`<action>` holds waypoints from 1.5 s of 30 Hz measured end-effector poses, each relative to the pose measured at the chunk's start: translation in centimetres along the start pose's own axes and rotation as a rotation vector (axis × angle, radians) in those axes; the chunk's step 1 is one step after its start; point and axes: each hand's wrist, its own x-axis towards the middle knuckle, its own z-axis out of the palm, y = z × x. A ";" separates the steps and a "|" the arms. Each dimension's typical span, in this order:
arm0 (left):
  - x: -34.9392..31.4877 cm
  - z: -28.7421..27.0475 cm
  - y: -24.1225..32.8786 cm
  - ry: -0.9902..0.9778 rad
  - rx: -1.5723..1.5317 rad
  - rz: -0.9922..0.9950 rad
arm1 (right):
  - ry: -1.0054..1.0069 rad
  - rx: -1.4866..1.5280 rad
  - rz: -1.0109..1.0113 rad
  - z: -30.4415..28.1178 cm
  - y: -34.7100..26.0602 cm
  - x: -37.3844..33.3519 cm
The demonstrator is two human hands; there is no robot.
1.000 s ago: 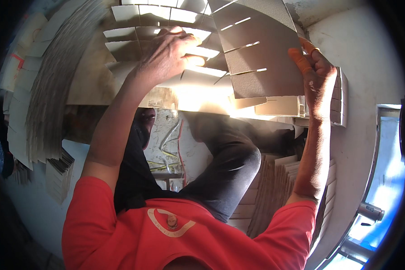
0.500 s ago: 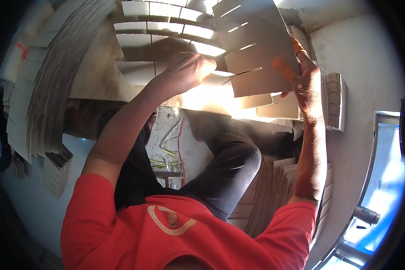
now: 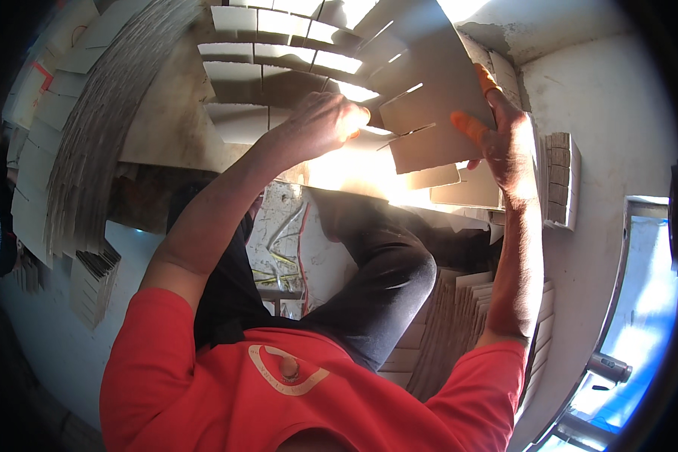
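Observation:
Slotted grey cardboard strips point(image 3: 233, 81) stand in rows on the work table, crossed by other strips into a grid. My left hand point(image 3: 325, 124) is closed at the near edge of this grid, pinching a strip; its fingertips, one with an orange cover, are partly hidden. A wide cardboard sheet point(image 3: 429, 90) with several slots along its left side leans at the right of the grid. My right hand point(image 3: 505, 147) grips the sheet's right edge, with orange covers on thumb and finger. The sheet's slots meet the ends of the rows, in strong sunlight.
A long stack of cardboard sheets point(image 3: 117, 128) stands at the left. Bundled cardboard pieces point(image 3: 561, 177) rest beyond my right wrist, and more stacked strips point(image 3: 452, 324) lie beside my right leg. The table's near edge point(image 3: 294, 175) runs above my knees. A window point(image 3: 644, 301) is at the right.
The grid and the sheet have shifted slightly down, the grid also a little to the right. My left hand has moved slightly right and down with it; both hands keep their grip.

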 end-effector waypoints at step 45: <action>-1.1 -0.6 0.6 0.178 0.044 0.027 | 0.553 -0.846 -0.171 0.3 14.3 -1.5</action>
